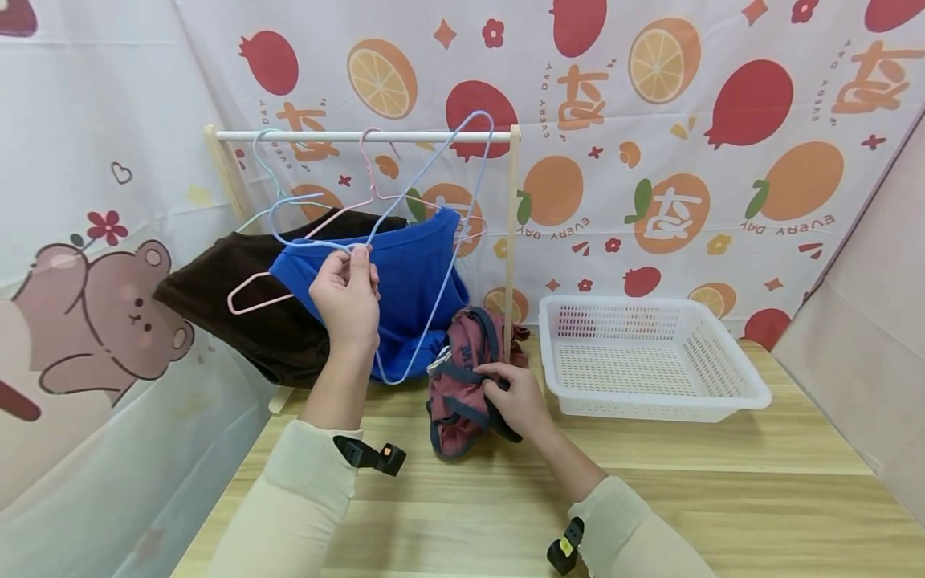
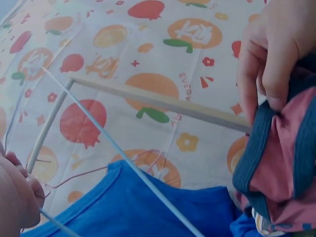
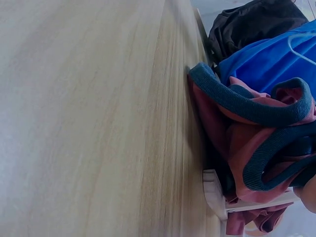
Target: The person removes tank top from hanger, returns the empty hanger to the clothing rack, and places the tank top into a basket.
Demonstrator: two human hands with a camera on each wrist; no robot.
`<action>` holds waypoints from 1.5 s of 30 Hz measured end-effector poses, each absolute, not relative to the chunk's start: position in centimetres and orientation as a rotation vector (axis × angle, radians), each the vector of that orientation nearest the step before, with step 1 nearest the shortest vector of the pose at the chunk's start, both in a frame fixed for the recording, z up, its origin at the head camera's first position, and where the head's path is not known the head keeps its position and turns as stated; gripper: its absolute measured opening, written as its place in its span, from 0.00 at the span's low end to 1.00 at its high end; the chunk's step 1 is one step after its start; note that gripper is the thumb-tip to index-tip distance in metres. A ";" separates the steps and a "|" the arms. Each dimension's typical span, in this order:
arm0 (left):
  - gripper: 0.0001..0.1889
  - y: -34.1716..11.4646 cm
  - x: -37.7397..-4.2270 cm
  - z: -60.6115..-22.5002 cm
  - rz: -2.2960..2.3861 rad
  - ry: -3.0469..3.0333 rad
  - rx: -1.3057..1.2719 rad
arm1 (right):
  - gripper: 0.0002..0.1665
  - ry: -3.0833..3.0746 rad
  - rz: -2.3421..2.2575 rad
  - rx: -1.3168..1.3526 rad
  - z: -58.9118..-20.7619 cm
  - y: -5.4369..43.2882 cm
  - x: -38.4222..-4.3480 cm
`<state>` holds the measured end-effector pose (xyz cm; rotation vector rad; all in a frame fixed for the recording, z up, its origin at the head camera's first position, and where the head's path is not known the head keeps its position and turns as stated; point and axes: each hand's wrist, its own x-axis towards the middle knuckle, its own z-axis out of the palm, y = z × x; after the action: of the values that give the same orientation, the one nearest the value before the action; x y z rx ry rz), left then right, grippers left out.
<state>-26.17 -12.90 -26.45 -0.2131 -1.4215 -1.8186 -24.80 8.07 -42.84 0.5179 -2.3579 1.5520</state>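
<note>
My left hand [image 1: 347, 297] grips a light blue hanger [image 1: 419, 181] near the base of its hook, thumb on top. The hanger is turned on its side, its hook toward the left and one corner rising above the rack's rail. My right hand [image 1: 516, 397] pinches the dark trim of a crumpled reddish garment [image 1: 457, 408] at the foot of the rack's right post. In the right wrist view the garment [image 3: 261, 133] lies in loose folds with thick blue-grey bands. Behind the held hanger, a blue garment [image 1: 412, 273] hangs on a pink hanger [image 1: 372, 164].
A rack with a white rail [image 1: 325, 136] and wooden posts stands on the wooden table [image 1: 433, 514]. At its left a dark brown garment [image 1: 238, 281] hangs from a mint hanger [image 1: 267, 164]. Right of the rack sits a white perforated basket [image 1: 650, 405]. Printed cloth [image 1: 578, 265] covers the back.
</note>
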 end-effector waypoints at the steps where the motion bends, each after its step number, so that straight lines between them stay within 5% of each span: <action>1: 0.09 -12.9 -26.2 -26.5 -1.784 -1.434 -0.194 | 0.15 -2.361 1.551 0.513 -42.8 8.1 -24.8; 24: 0.19 -10.3 -30.3 -22.9 -0.950 -2.106 -0.078 | 0.12 -2.370 1.552 0.503 -43.1 8.4 -24.5; 45: 0.20 -5.8 -34.4 -17.3 -0.841 -2.358 -0.120 | 0.13 -2.415 1.575 0.581 -43.0 7.8 -23.1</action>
<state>-34.37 -5.85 -17.31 -0.1197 -2.3584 -0.8411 -23.13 7.80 -43.02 0.5813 -2.4146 1.5754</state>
